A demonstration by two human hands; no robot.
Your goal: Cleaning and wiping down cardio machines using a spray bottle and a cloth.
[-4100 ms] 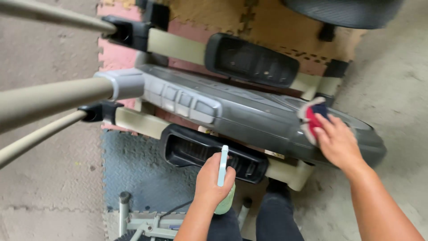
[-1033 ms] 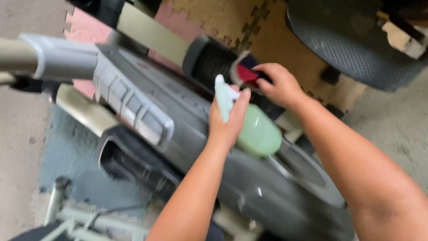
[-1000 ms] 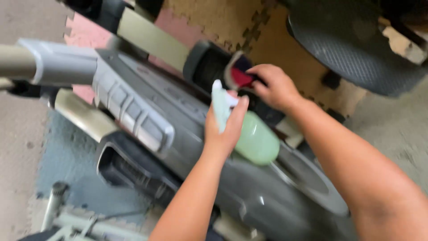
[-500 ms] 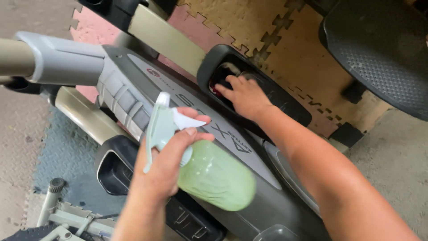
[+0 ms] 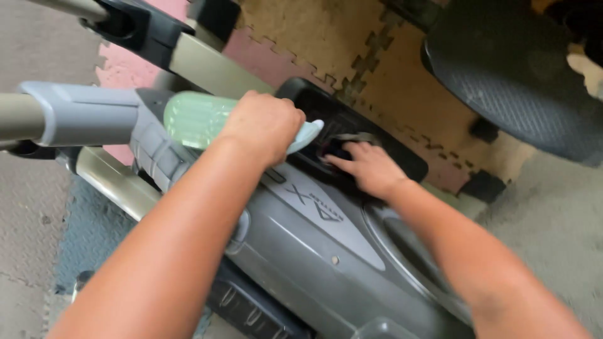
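A: Gripping the pale green translucent plastic spray bottle (image 5: pixel 200 119) sideways, the left hand (image 5: pixel 264 125) is clenched round its neck, the pale nozzle aimed at the black ribbed foot pedal (image 5: pixel 352 135) of the grey plastic-shrouded exercise machine (image 5: pixel 314 251).

B: And the right hand (image 5: pixel 370 168)?

A: Pressed flat on that pedal, fingers spread. Something small lies under the fingertips; too blurred to name, so I can't tell if it's grasped.

B: How far along does it look?

A: My read: mid-clean. Spray and wiping meet on this far pedal, while the near pedal (image 5: pixel 251 307), low in the frame, goes untouched just now.

B: Count it up.

A: One bottle, two hands, two pedals, one dark mesh seat (image 5: pixel 521 75), all on interlocking foam floor mats (image 5: pixel 314 37).
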